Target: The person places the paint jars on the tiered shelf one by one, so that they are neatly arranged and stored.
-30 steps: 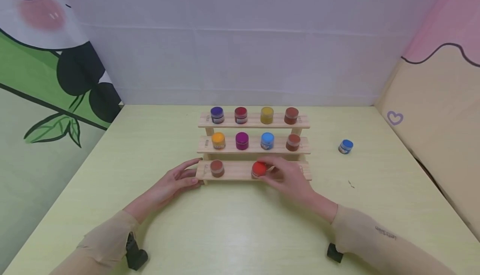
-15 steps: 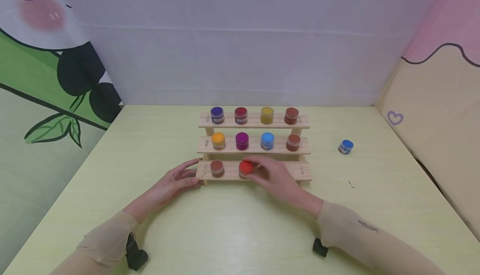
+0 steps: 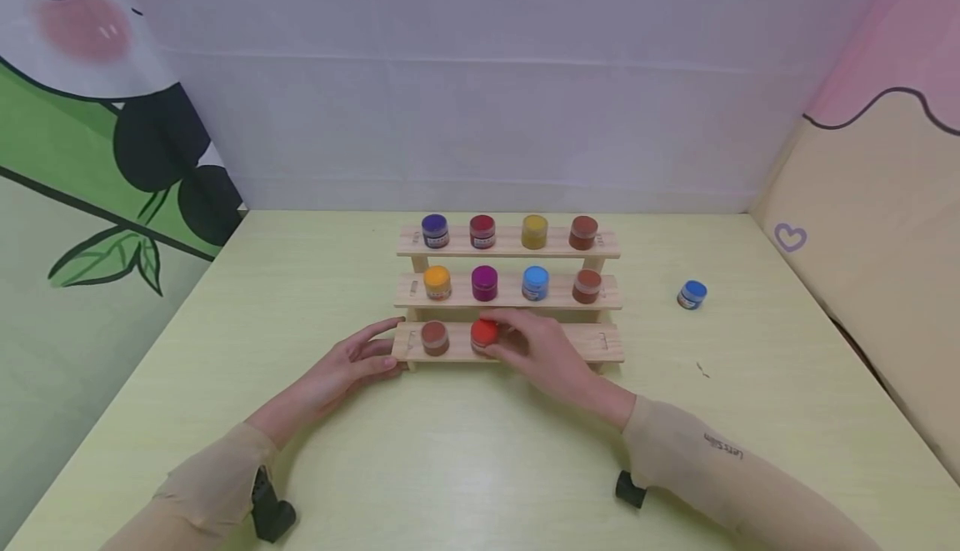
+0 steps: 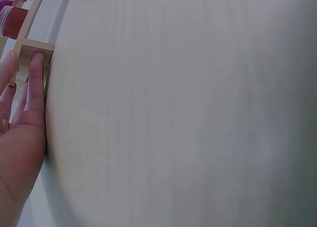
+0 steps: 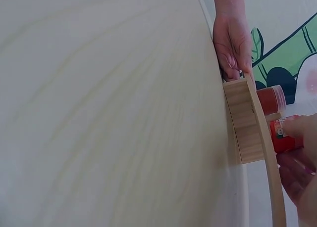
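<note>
In the head view a three-step wooden rack (image 3: 510, 353) stands mid-table, holding small paint jars. My right hand (image 3: 546, 357) pinches a red-lidded paint jar (image 3: 483, 336) between thumb and fingers on the front step. The right wrist view shows this red jar (image 5: 285, 134) upright against the board, its far side hidden by the fingers. To its left, apart from it, a brown jar (image 3: 435, 338) sits on the same step. My left hand (image 3: 352, 370) grips the left end of the front step; in the left wrist view a finger reaches under the board to its support (image 4: 37, 47).
The middle step bears orange, purple (image 3: 484, 283), light blue and brown jars. On the top step are dark blue, crimson, yellow (image 3: 534, 232) and brown ones. A blue-lidded jar (image 3: 692, 294) lies tilted on the table (image 3: 750, 351) right of the rack. A cloth wall stands behind.
My right hand has moved left along the front step with the red paint jar, bringing it closer to the brown jar. The left hand and rack have stayed put.
</note>
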{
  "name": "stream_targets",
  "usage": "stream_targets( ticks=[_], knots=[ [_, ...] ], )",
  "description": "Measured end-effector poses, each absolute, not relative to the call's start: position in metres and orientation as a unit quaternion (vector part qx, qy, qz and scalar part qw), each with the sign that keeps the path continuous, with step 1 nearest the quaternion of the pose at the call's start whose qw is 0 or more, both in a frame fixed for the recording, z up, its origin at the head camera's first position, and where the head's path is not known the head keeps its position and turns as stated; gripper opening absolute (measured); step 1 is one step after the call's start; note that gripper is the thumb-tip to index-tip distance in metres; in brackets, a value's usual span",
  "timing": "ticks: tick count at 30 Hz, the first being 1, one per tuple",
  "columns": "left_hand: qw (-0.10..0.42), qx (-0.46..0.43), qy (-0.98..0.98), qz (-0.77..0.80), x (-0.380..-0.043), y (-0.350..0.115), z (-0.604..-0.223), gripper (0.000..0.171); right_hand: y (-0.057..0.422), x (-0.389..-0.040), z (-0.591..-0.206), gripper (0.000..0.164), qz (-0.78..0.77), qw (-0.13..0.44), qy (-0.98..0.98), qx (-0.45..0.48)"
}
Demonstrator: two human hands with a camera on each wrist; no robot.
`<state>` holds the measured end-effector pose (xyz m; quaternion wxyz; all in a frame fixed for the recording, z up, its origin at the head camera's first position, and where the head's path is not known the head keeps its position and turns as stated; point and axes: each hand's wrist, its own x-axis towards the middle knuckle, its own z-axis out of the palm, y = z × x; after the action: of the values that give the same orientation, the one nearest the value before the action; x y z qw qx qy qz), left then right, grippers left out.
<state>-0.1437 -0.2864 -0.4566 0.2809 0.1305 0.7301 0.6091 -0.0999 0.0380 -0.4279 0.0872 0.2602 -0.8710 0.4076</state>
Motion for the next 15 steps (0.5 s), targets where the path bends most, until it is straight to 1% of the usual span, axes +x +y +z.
stream_targets(
  ticks=[15],
  knots=[
    [0.277, 0.130, 0.735, 0.606, -0.1428, -0.2863, -0.4556, 0.073, 0.0388, -0.1018, -0.4297, 0.044, 0.380, 0.083, -0.881, 0.269]
  ],
)
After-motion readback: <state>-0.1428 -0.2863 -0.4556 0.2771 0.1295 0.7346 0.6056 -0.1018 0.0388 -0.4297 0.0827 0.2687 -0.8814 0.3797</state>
